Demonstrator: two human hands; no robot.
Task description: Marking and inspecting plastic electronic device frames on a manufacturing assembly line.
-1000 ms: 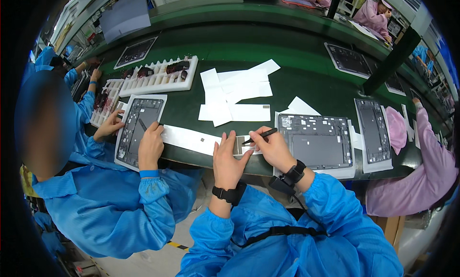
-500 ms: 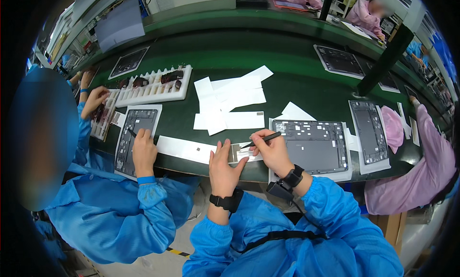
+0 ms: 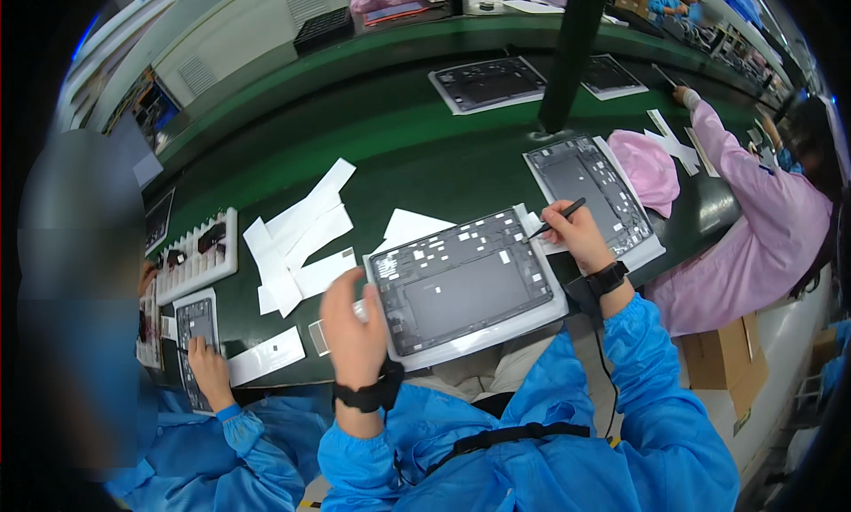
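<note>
A dark grey tablet housing (image 3: 479, 295), dotted with small white pieces, lies on a white sheet in front of me at the table's near edge. My right hand (image 3: 581, 237) pinches black tweezers (image 3: 560, 218), their tip at the housing's upper right corner. At the housing's left edge is my left hand (image 3: 355, 326), fingers stretched and thumb apart, with nothing seen in it. Partly behind that hand, a small pale strip with a framed end (image 3: 318, 338) lies on the table.
White paper strips (image 3: 297, 237) lie piled on the green table. Another housing (image 3: 589, 193) and a pink cloth (image 3: 645, 171) are to the right, near a co-worker in pink. On the left, a co-worker's hand (image 3: 210, 375) works beside a white slotted tray (image 3: 199, 259). A post (image 3: 567, 69) rises behind.
My view has swung right. My right hand, with the tweezers, has gone from the white strip to the housing's upper right corner. My left hand has left the strip for the housing's left edge.
</note>
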